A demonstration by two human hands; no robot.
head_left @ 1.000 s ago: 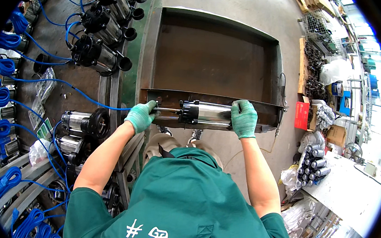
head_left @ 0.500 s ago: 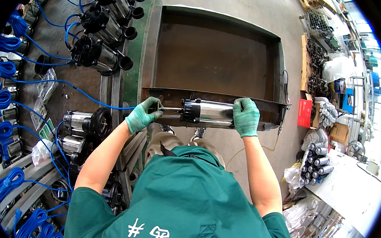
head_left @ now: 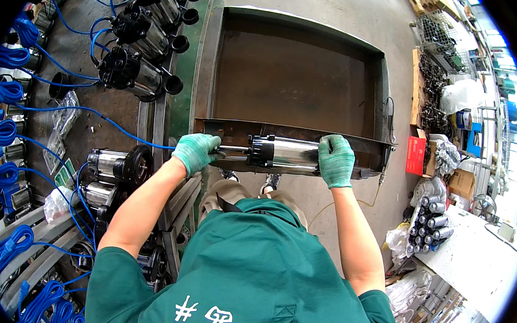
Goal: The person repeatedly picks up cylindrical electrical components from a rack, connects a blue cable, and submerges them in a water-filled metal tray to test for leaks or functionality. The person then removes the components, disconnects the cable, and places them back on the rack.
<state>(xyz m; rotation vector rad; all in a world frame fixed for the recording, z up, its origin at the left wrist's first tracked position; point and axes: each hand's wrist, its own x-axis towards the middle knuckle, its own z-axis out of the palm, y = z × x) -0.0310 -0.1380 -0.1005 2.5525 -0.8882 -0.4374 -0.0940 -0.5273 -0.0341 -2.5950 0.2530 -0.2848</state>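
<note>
Stainless cylinder: pump body, black cap at 9 o'clock end, lying level across the near rim of the tray.
Tray: rusty steel trough, shallow, bare floor, 12 o'clock of the hands.
Left hand: green glove, fingers wrapped tight around the thin shaft end at the cap side.
Right hand: green glove, closed over the shiny end at 3 o'clock.
Step in hand: judged as carrying the body over the rim, weight shared by both hands.
Next move calls for: level, two-handed control; rim edge could catch the shaft.
Surroundings: finished pumps with blue cables at 10 o'clock; small cylinders at 3 o'clock.
</note>
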